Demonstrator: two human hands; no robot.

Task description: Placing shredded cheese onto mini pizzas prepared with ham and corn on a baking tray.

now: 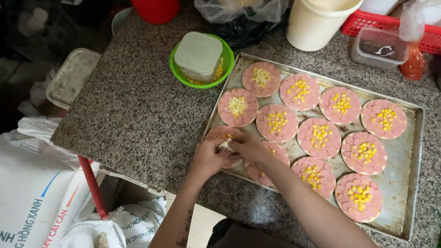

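A: What carries everything here?

B: A speckled granite tabletop. On it lies a large metal baking tray, set at a slant, holding eleven small round pizza bases covered in pink sausage slices, most with yellow corn at the centre.

A: And around the tray?

B: Beyond its far edge stands a cream plastic bucket, with a red basket to the right of it and a clear empty tub just in front of the basket. Near the tray's far left corner sits a green bowl of corn with a pale lidded box resting in it. Below the tabletop, on the left, lie white flour sacks.

A: Where are the person's hands?

B: Both meet over the small pizza at the tray's near left corner. The left hand and the right hand touch each other there, fingers curled together on the topping.

A: Is each grip closed on something?

B: Fingers are pinched at a pale bit on the pizza, but whether either grip truly clamps it cannot be told.
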